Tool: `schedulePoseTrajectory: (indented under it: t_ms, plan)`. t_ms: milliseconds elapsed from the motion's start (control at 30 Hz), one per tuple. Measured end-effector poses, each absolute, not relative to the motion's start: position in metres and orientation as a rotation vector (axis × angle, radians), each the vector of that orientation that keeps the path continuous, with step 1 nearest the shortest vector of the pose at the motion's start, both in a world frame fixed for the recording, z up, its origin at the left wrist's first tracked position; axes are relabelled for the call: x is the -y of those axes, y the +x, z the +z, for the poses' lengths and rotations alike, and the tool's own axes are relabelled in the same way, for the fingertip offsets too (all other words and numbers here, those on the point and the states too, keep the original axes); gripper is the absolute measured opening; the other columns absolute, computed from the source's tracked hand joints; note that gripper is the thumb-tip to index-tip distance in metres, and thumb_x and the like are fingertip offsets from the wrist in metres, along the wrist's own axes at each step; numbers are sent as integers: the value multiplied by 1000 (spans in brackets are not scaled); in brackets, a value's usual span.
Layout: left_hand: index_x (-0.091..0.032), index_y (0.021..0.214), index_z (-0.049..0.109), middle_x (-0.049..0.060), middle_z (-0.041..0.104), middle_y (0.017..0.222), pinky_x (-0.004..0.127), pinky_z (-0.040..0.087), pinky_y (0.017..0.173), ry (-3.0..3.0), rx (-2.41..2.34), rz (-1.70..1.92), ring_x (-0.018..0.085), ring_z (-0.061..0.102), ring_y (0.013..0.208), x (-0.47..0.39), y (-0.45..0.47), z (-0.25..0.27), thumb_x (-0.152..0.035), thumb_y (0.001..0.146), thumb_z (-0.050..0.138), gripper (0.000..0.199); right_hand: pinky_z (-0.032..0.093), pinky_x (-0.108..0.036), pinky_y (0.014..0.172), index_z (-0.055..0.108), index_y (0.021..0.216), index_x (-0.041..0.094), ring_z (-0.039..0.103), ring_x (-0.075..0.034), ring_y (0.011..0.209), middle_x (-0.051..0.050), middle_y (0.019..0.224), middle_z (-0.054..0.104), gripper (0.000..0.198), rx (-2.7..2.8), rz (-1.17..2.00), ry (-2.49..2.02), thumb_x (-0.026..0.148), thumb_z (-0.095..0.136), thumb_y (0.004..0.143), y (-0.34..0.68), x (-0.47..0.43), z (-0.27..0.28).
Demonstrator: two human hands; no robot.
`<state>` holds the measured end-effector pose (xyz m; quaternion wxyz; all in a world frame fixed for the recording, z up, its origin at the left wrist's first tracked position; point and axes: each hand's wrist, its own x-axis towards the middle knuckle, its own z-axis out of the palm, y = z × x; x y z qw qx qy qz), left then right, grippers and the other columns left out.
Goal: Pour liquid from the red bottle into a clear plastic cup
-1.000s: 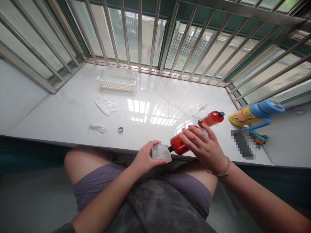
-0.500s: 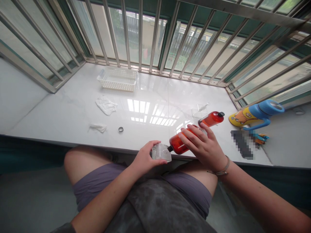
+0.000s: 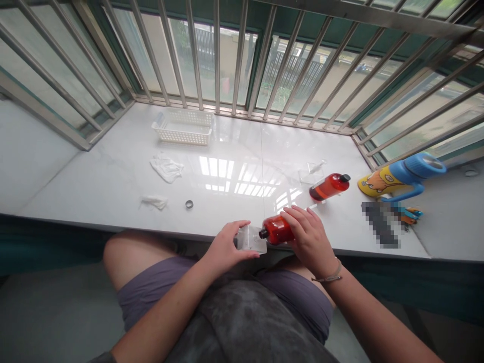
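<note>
Inspection at the near edge of the white sill (image 3: 234,151): the right hand (image 3: 312,239) is wrapped around an amber-red bottle (image 3: 277,229), which is tipped on its side with its dark neck pointing at a small clear container (image 3: 251,238). The left hand (image 3: 224,248) grips that container, thumb on its near side and fingers curled over the top, so neither hand is slack. Bottle mouth and container appear to be touching or nearly so; whether liquid is flowing cannot be told. Judgement: the pour is best done with the container kept level and fully over the sill, since it sits right at the edge above the lap, and with the bottle tilted gradually so the neck stays over the opening. Beyond the tilted bottle, further onto the sill, lies a second red bottle (image 3: 328,185) with a black cap, and beside that a clear lid-like piece (image 3: 312,172). Well to the left of the tilted bottle is a small metal ring (image 3: 189,204).
</note>
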<state>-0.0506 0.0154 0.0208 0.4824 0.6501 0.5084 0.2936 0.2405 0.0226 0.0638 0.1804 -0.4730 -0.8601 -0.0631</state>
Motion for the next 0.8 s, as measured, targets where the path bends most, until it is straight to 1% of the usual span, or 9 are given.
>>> schedulePoseTrajectory:
  t_ms: [100,167,233,400,533,633,700,800]
  plan:
    - [-32,142,63,7,68,142,48,50,118,1655,-1244,701,31,64,134,-16,-53,23,-41,69,100,82,47,-63,118,46,156,25,59,-37,139,-16,149,62,69,2239,-47,-1411,11,67,92,237,-16,49]
    - [-31,139,65,7,68,140,47,52,117,1669,-1255,688,30,65,132,-17,-55,26,-37,70,99,77,52,-60,114,47,155,26,61,-36,134,-17,145,62,70,2087,74,-1456,14,70,90,236,-12,43]
    - [-31,137,65,7,68,140,47,54,115,1662,-1276,673,30,67,128,-21,-56,30,-36,71,98,74,55,-59,110,49,152,26,62,-36,129,-16,140,63,69,1949,152,-1494,21,75,89,238,-9,38]
    - [-33,138,64,8,67,146,52,56,112,1649,-1327,614,33,69,127,-44,-61,42,-40,73,95,72,55,-63,105,57,142,23,63,-39,121,-15,132,67,70,1679,199,-1671,45,87,82,252,3,27]
    - [-34,139,62,8,67,148,55,56,114,1605,-1353,644,34,70,128,-74,-67,46,-46,75,93,72,60,-58,99,55,144,23,70,-36,114,-14,132,69,85,1390,410,-1789,60,91,75,264,13,18]
    - [-31,138,60,9,66,148,54,53,120,1564,-1325,721,31,67,134,-98,-69,44,-46,76,92,71,59,-58,100,53,145,24,73,-36,113,-14,131,71,92,1272,486,-1794,66,90,72,273,12,13]
    - [-29,137,60,10,67,146,52,50,122,1538,-1310,761,30,64,139,-112,-68,42,-44,77,92,70,57,-60,104,52,144,24,72,-38,116,-15,132,71,93,1256,477,-1768,68,89,72,281,4,10]
    - [-27,136,59,11,67,145,51,50,123,1508,-1320,767,28,64,141,-128,-67,38,-43,78,92,70,54,-61,106,50,145,23,71,-38,118,-17,135,69,96,1221,470,-1751,69,88,70,294,-13,5]
